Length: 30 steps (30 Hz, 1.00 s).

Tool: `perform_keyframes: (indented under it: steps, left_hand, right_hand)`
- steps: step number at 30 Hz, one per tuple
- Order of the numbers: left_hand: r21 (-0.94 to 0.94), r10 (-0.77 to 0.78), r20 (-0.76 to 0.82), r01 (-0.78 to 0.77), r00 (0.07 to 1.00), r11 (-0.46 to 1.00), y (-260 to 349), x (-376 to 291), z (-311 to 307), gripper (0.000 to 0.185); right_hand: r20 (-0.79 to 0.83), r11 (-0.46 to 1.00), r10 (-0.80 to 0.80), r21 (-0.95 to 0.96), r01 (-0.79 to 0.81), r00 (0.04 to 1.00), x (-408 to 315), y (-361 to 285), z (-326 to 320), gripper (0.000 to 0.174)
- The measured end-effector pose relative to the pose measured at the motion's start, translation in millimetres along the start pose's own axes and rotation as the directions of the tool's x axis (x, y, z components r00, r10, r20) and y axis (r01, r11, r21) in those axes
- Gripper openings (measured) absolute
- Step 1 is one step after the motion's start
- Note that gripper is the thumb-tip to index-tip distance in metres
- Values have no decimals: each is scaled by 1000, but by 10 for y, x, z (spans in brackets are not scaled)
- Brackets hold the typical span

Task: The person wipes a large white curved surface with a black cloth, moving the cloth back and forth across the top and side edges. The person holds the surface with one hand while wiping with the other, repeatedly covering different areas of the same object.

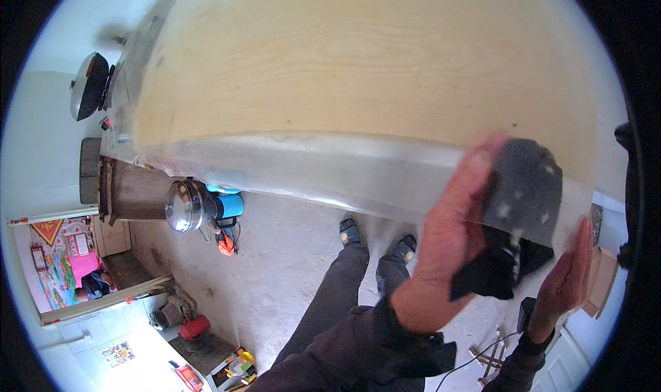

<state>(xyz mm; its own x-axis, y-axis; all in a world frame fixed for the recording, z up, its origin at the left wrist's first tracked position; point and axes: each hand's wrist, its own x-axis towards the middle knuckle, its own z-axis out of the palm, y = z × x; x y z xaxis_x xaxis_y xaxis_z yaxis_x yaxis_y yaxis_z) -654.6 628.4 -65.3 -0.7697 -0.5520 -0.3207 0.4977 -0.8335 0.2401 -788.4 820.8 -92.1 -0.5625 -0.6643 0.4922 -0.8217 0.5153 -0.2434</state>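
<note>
A pale wood-grain tabletop (351, 67) spreads before me, with a clear plastic cover (310, 162) hanging over its near edge. Near the right end of that edge is a dark grey, white-specked item (526, 185), perhaps cloth, with black folded material (485, 268) below it. My left hand (446, 232), blurred, lies along the left side of this dark item; its grip is unclear. To the right of the item, my right hand (565, 281) is raised with straight fingers and nothing visible in it.
A lidded metal pot (185, 206) and a blue container (229, 206) stand by a brown wooden cabinet (144, 188). A red cylinder (195, 327) is at lower left. Beyond an opening, a person (93, 286) is visible. A wooden frame (493, 358) and a cable (465, 363) are at lower right.
</note>
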Motion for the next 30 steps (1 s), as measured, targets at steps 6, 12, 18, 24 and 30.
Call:
perform_keyframes:
  steps: [6, 12, 18, 24, 30]
  left_hand:
    - [15, 264, 66, -265, 962, 964, 639, -46, -159, 43]
    - [-12, 367, -101, -370, 925, 929, 1338, -205, -357, 42]
    - [98, 485, 190, -508, 854, 856, 2005, -395, -842, 39]
    - [478, 748, -4, -656, 664, 585, 2446, -464, -1042, 36]
    - [606, 890, -100, -682, 445, 409, 2987, -588, -1218, 31]
  right_hand:
    - [-5, 997, -43, -58, 43, 999, -22, 85, 34, 40]
    - [0, 993, -93, -66, 93, 996, -26, 137, 56, 40]
    - [17, 992, -21, -124, 22, 1000, -48, 162, 86, 39]
    - [18, 996, -31, -83, 32, 999, -110, 284, 100, 38]
    - [19, 995, -20, -102, 21, 1000, -164, 366, 135, 39]
